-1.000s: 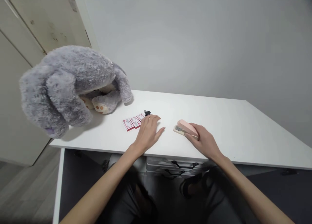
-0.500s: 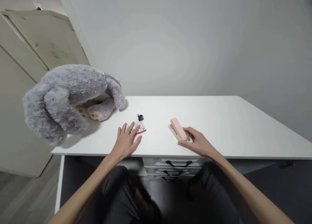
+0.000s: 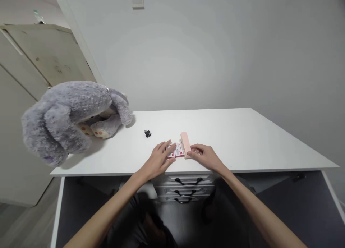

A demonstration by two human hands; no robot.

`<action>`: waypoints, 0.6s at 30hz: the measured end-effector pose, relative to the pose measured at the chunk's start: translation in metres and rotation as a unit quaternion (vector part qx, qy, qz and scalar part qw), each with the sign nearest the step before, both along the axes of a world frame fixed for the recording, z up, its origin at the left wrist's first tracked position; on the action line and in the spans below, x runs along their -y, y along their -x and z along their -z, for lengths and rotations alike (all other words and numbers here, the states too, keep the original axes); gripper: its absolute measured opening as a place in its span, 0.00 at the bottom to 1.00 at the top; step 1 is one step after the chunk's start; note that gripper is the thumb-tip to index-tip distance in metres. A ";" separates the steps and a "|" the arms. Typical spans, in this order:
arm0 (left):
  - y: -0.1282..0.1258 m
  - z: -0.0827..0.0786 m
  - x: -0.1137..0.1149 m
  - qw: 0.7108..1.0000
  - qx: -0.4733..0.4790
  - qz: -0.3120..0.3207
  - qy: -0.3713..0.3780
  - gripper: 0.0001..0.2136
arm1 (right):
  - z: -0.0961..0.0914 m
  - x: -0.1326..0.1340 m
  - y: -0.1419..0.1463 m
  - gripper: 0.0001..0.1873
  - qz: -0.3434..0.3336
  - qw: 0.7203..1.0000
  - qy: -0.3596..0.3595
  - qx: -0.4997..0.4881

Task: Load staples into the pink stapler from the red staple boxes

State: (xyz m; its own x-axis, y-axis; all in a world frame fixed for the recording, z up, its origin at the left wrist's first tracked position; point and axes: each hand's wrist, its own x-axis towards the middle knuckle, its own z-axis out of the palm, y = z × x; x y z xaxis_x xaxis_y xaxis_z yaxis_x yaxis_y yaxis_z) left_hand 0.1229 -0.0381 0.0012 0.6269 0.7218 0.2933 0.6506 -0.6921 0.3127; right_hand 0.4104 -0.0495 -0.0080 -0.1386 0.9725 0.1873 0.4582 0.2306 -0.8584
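Note:
My left hand (image 3: 159, 158) lies palm down on the desk, its fingers spread over small flat red-and-white packets (image 3: 179, 151), which look like two side by side. The fingers partly cover the left one. Just to their right stands a pale pink stapler (image 3: 185, 143) with a cream base, set lengthwise away from me. My right hand (image 3: 206, 156) grips the stapler's near end from the right, thumb in front. The stapler's left side is beside the packets and seems to touch them.
A small black object (image 3: 147, 133), perhaps a USB stick, lies behind my left hand. A large grey plush toy (image 3: 78, 104) sits at the left of the white desk (image 3: 229, 133). Drawers with black handles (image 3: 188, 181) are under the front edge; a wall rises behind.
My left hand has slid the packets to the right. My right hand has brought the stapler left and turned it straighter, up beside them. The view has shifted slightly.

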 end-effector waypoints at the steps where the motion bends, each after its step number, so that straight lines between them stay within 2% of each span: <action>1: 0.001 0.000 -0.003 1.000 0.018 0.004 0.008 0.33 | 0.001 0.000 0.000 0.26 0.005 1.000 0.001 -0.004; 4: 0.008 -0.003 -0.012 0.998 0.050 0.010 0.043 0.43 | 0.004 -0.001 -0.001 0.27 0.017 1.000 0.002 -0.007; 6: 0.012 -0.006 -0.017 0.996 0.050 0.017 0.072 0.45 | 0.004 -0.001 -0.001 0.26 0.025 1.000 0.002 -0.010; 10: 0.018 -0.010 -0.020 0.994 0.056 0.010 0.097 0.44 | 0.001 0.000 -0.001 0.26 0.022 0.999 0.016 -0.034; 15: 0.023 -0.008 -0.017 0.994 0.062 -0.007 0.088 0.42 | 0.001 -0.001 -0.003 0.32 0.037 0.992 0.023 -0.119; 18: 0.024 -0.009 -0.016 0.992 0.091 -0.037 0.083 0.42 | 0.002 -0.002 -0.004 0.34 0.046 0.990 0.024 -0.133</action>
State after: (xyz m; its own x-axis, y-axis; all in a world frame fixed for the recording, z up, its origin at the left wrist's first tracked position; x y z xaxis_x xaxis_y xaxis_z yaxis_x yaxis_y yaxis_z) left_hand 0.0989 -0.0224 0.0102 0.5180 0.8112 0.2713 0.6193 -0.5745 0.5352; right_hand 0.4140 -0.0472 -0.0101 -0.0011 0.9872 0.1593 0.2308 0.1552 -0.9605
